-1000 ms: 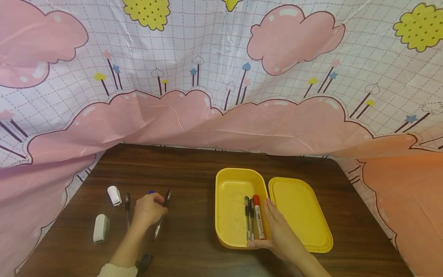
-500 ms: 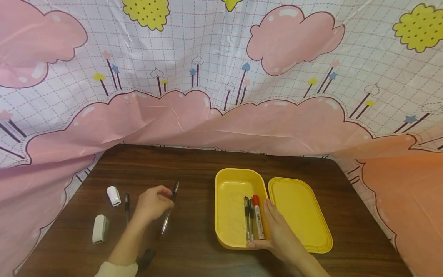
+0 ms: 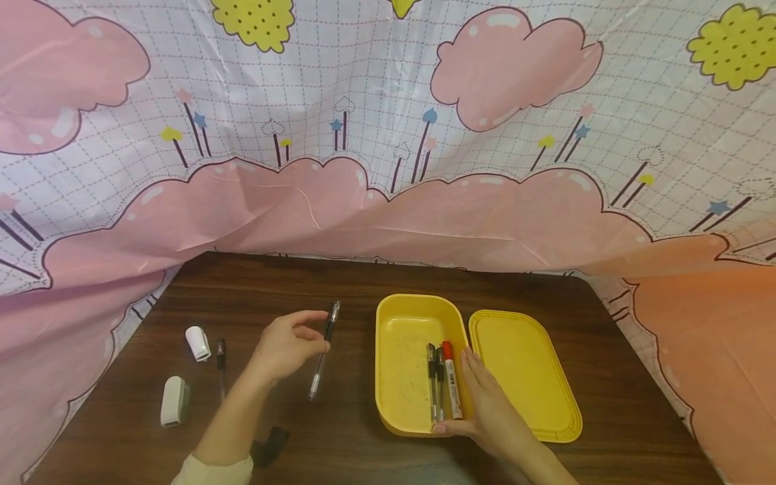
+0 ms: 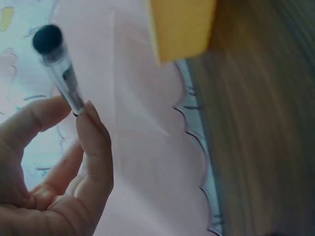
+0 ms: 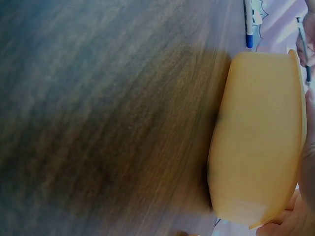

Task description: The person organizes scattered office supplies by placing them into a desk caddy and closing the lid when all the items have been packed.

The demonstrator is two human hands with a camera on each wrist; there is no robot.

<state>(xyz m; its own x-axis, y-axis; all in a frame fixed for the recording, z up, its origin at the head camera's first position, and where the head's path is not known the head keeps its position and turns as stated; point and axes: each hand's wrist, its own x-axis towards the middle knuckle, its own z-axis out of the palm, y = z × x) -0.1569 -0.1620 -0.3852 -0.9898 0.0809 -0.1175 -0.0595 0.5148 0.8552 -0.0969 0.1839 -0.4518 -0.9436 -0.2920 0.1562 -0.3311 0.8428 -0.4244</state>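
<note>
My left hand (image 3: 289,349) pinches a clear-barrelled pen (image 3: 320,369) with a black grip between thumb and fingertips. The pen slants over the table, left of a yellow box (image 3: 394,397). In the left wrist view, the pen's dark end (image 4: 47,39) points up past the fingertips. My right hand (image 3: 492,401) rests against the box's near right corner, fingers straight along its right wall and thumb at the front rim. Inside, along the right side, lie two black-capped pens (image 3: 432,377) and a white marker (image 3: 453,391) with a red cap.
A yellow lid (image 3: 527,377) lies right of the box. On the left are two small white objects (image 3: 197,343) (image 3: 174,402) and another dark-gripped pen (image 3: 221,357). A blue-ended pen (image 5: 248,29) shows in the right wrist view. A patterned curtain (image 3: 364,222) stands behind the table.
My left hand has carried the pen rightward toward the box, uncovering more of the pen. The right hand, box and lid have stayed in place.
</note>
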